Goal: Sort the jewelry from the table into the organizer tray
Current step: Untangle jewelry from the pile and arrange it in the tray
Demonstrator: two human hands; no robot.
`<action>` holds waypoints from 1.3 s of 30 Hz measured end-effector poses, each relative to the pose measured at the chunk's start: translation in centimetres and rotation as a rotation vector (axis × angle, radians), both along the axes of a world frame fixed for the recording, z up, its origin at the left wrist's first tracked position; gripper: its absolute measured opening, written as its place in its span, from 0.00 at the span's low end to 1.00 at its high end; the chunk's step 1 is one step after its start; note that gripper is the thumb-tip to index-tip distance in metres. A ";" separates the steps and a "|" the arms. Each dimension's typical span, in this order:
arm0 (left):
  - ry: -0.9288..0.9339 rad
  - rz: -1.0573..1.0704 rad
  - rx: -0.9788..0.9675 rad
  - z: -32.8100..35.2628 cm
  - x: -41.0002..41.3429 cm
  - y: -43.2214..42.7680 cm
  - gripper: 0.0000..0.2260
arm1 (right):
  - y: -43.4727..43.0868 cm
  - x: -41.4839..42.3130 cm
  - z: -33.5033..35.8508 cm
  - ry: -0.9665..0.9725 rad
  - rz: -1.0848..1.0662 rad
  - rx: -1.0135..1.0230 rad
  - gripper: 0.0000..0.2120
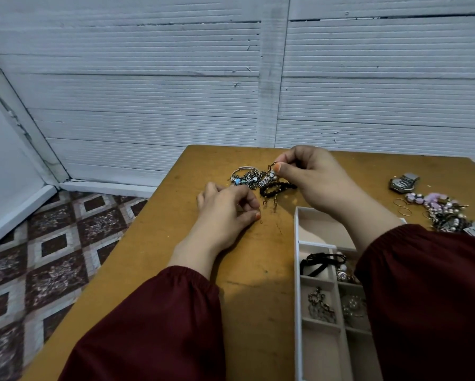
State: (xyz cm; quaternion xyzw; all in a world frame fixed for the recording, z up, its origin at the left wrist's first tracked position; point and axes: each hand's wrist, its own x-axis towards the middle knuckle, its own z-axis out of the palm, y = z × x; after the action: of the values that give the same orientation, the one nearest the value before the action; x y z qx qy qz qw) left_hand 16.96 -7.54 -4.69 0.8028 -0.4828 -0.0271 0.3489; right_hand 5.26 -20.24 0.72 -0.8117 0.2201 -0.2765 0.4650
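Note:
My right hand (313, 177) pinches a link chain (270, 171) between thumb and forefinger and holds its upper end above the table; the loose ends (274, 202) dangle near the wood. Under it lies a tangled pile of silver bracelets and chains (248, 178) and a black beaded bracelet (277, 188). My left hand (228, 210) rests on the table just left of the chain, fingers curled with thumb against forefinger; whether it pinches anything I cannot tell. The white organizer tray (297, 259) stands at the right; some compartments hold jewelry.
At the far right of the wooden table (175, 243) lie a metal watch (404, 182), thin gold rings (402, 206) and a heap of pink and pearl jewelry (445, 213). The table's left edge drops to a patterned floor (52, 257). A white wall rises close behind.

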 end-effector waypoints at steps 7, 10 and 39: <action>0.054 0.046 -0.124 0.1 -0.3 0.4 0.04 | 0.2 -0.8 0.7 -0.004 -0.008 -0.019 0.04; 0.169 0.086 -0.213 0.0 -0.1 0.6 0.04 | 0.3 -1.7 1.1 0.002 -0.008 -0.034 0.04; 0.556 0.113 -0.561 0.4 -15.1 6.3 0.04 | 8.9 -18.7 5.1 -0.139 -0.087 0.028 0.01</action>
State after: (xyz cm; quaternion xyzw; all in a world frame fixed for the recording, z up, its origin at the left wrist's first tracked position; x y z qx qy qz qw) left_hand 1.89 -1.23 -4.30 0.6638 -0.3136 -0.0913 0.6728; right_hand -13.43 -11.32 5.86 -0.7737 0.2264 -0.3488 0.4780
